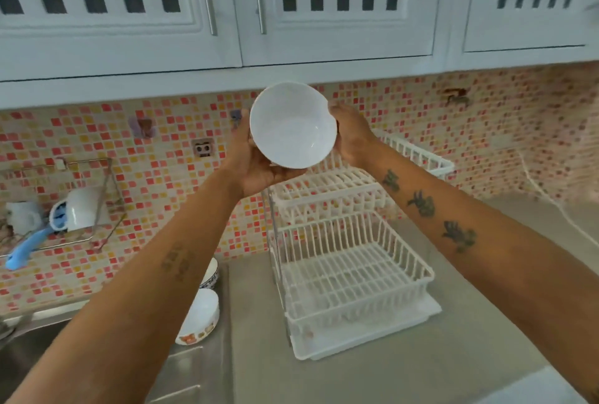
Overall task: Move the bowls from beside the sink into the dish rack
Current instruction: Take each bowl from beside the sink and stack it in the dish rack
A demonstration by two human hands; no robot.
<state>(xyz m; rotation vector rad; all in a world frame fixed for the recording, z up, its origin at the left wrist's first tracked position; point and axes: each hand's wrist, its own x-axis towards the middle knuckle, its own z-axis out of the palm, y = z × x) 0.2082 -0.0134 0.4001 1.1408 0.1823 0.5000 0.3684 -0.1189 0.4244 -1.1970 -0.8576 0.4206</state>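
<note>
A plain white bowl (292, 125) is held up in the air, its inside tilted toward me, above the upper tier of the white two-tier dish rack (350, 269). My left hand (256, 164) cups it from below and the left side. My right hand (351, 136) grips its right rim. Both rack tiers look bare. Beside the sink, partly hidden by my left forearm, stand a white bowl with an orange pattern (199, 317) and, behind it, a bowl with a blue-patterned rim (210, 271).
The steel sink (29, 348) lies at the lower left. A wall-mounted wire holder (97, 196) carries a white mug and a blue-handled brush. White cupboards hang overhead. The grey counter (486, 322) stretches right of the rack; a white cord runs along the far right.
</note>
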